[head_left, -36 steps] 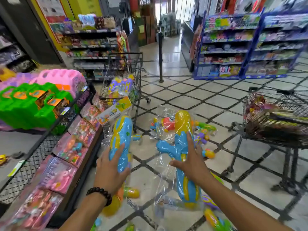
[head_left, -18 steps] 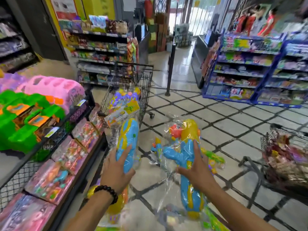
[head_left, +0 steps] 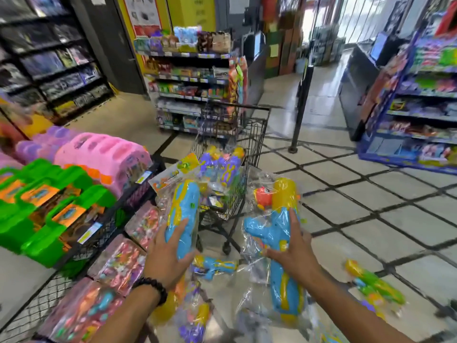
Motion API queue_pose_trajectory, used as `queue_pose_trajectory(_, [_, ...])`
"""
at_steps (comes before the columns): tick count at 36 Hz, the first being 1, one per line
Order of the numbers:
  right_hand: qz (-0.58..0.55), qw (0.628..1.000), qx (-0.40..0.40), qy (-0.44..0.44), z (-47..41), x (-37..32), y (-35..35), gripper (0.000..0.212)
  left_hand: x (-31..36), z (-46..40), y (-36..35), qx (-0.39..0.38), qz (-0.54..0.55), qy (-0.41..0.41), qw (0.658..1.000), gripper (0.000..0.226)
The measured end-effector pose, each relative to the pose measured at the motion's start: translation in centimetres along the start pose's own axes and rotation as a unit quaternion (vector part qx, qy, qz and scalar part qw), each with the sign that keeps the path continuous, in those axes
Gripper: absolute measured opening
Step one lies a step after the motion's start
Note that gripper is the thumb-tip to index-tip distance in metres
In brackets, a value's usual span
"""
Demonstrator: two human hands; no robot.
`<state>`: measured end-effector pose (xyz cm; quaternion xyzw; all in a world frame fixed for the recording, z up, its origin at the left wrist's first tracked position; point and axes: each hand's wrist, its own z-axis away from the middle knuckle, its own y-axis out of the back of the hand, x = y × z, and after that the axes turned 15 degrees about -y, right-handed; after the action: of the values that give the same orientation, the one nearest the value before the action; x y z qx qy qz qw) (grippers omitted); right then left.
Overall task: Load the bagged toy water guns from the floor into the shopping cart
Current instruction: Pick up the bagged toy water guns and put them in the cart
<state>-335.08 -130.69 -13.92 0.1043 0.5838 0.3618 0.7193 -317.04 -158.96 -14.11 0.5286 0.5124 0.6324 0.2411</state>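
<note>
The left hand (head_left: 168,253), with a black bead bracelet (head_left: 150,288) on its wrist, grasps a bagged water gun (head_left: 183,214) around its lower body, fingers and thumb wrapped over the crinkled clear plastic. This gun is bright blue with yellow splashes, held upright and tilted slightly, its upper end close against the near corner of the shopping cart (head_left: 257,144). A printed cardboard header (head_left: 173,174) shows at the top of its bag.

The right hand (head_left: 294,253) grips a second bagged water gun (head_left: 279,233), fingers curled over the middle of it through the clear bag. This one is blue with a yellow tank at the top and a yellow band lower down; a red-orange piece sits beside the tank inside the bag. It is held upright just right of the cart, off the floor.

The black wire cart stands ahead between the two guns and already holds several bagged guns (head_left: 222,164) in purple, yellow and blue, piled above the rim.

On the tiled floor (head_left: 371,206) lie more bagged guns: a small blue and yellow one (head_left: 215,266) between the hands, a green and yellow one (head_left: 376,285) to the right, and purple and yellow ones (head_left: 195,320) near the bottom edge, blurred.

At the left, a wire shelf (head_left: 103,233) carries green and pink plastic cases (head_left: 81,177) and flat packaged toys (head_left: 118,263).
</note>
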Motion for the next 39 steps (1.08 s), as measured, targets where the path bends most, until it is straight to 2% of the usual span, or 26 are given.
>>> queue_pose_trajectory(5, [-0.007, 1.000, -0.021, 0.016, -9.1, -3.9, 0.6, 0.134, -0.7, -8.4, 0.9, 0.013, -0.002, 0.009, 1.000, 0.099])
queue_pose_trajectory(17, [-0.007, 0.998, -0.060, 0.017, -24.8, -10.0, -1.6, 0.132, -1.7, -23.2, 0.6, 0.010, -0.009, 0.036, 0.999, 0.089])
queue_pose_trajectory(32, [0.031, 0.999, -0.026, -0.018, -42.7, -17.5, -9.7, 0.129, -11.4, -44.5, -3.7, -0.048, 0.042, 0.013, 0.998, 0.087])
queue_pose_trajectory(39, [0.019, 0.999, -0.023, -0.034, -51.3, -20.6, -14.1, 0.130, -15.7, -53.8, -5.0, -0.085, 0.016, -0.017, 0.996, 0.087])
